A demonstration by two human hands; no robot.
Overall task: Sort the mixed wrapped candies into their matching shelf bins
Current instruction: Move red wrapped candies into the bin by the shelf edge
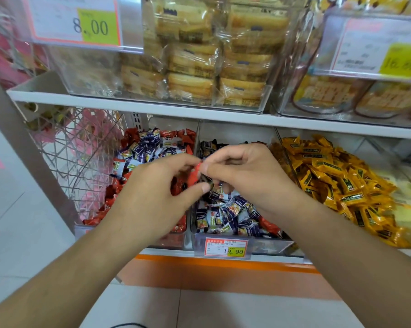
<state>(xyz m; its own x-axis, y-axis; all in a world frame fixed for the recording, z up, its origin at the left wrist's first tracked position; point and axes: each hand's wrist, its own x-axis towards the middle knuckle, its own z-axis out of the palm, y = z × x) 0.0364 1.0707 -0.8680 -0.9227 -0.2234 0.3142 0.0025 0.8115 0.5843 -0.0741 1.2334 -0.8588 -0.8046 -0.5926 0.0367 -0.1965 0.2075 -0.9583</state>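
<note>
My two hands meet over the lower shelf; my left hand [157, 192] has its thumb and fingers curled in a pinch on a red candy [196, 172], and my right hand [244, 171] pinches the same red candy from the other side, with a dark wrapper (too blurry to read) tucked under its fingers; the candy sits in the air just above the wall between the left bin [176, 240] and the middle bin [268, 246]. I count three bins down here; the left bin has red candies mixed with blue and white ones [147, 143]; the middle bin has mostly blue and white candies [225, 214] with a few red ones; the right bin [280, 140] has a heap of yellow candies [337, 176], far too many to count. The small price tag [225, 247] on the middle bin reads 19.90; up top, one big tag [76, 20] reads 8.00 and the other tag [377, 47] reads about 16.80, though it is fuzzy. Wrapped cakes [199, 55] fill the clear box on the upper shelf [128, 102].
</note>
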